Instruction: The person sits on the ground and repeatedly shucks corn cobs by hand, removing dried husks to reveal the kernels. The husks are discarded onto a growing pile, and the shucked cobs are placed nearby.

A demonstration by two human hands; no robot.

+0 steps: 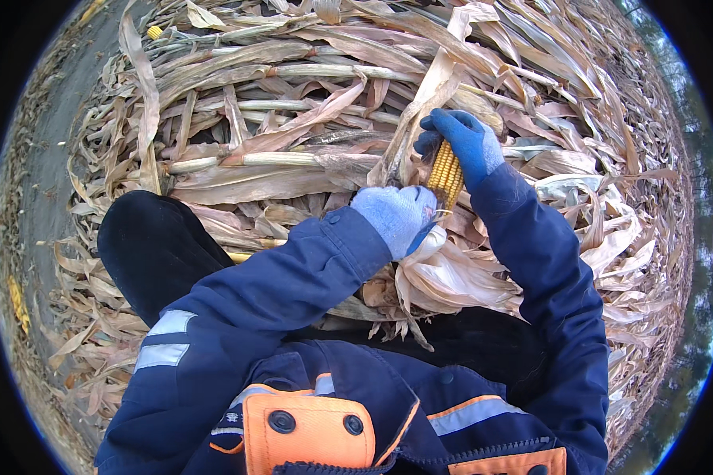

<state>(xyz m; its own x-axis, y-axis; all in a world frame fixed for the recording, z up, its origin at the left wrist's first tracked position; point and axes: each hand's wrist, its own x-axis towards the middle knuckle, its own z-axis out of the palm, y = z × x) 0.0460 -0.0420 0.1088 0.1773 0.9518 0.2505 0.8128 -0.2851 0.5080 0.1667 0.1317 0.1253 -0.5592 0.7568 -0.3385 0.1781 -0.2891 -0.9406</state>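
Note:
Between my two gloved hands is an ear of yellow corn, tilted, with its kernels bare along the middle. My right hand, in a blue-coated knit glove, is closed around its upper end. Lower down, my left hand, gloved the same way, grips near the base of the ear; its fingers are partly hidden. Pale dry husk leaves fan out below my left hand, towards my lap. The ear's tip is covered by my right fingers.
Dried corn stalks and leaves lie in a thick layer before me. Another yellow ear shows at the upper left. A bare dirt strip runs along the left, with more yellow ears beyond it. My bent knee is at the left.

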